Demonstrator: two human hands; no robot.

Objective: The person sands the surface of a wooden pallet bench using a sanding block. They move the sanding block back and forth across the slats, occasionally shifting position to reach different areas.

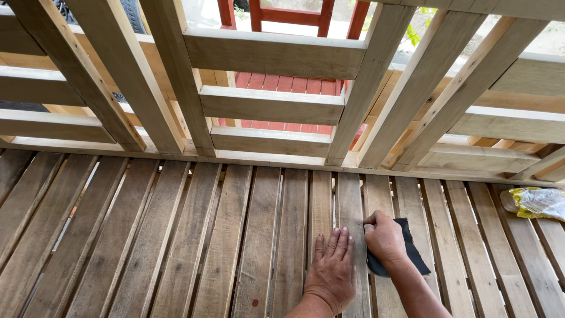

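From the head view, looking down, the left hand (331, 272) lies flat, palm down, on a slatted wooden surface (176, 235) of worn brown boards, its fingers (338, 241) stretched forward and held close together, holding nothing. Just beside it, almost touching, the right hand (384, 237) is curled into a loose fist on a dark piece of sandpaper (412, 247), the fingers bent under and pressing the sheet down against the boards; the sheet sticks out from beneath the hand on its right side and toward the wrist. Both hands sit low in the picture, a little right of the middle, on neighbouring slats with narrow gaps between them. Beyond the slats stands a frame of pale timber rails (271, 106), with upright and slanted posts crossed by short horizontal bars. Through its openings a red wooden piece (288, 82) with slats shows behind. Far to the right, well apart from the hands, a crumpled plastic bag (537, 203) in clear and yellow lies on the boards.
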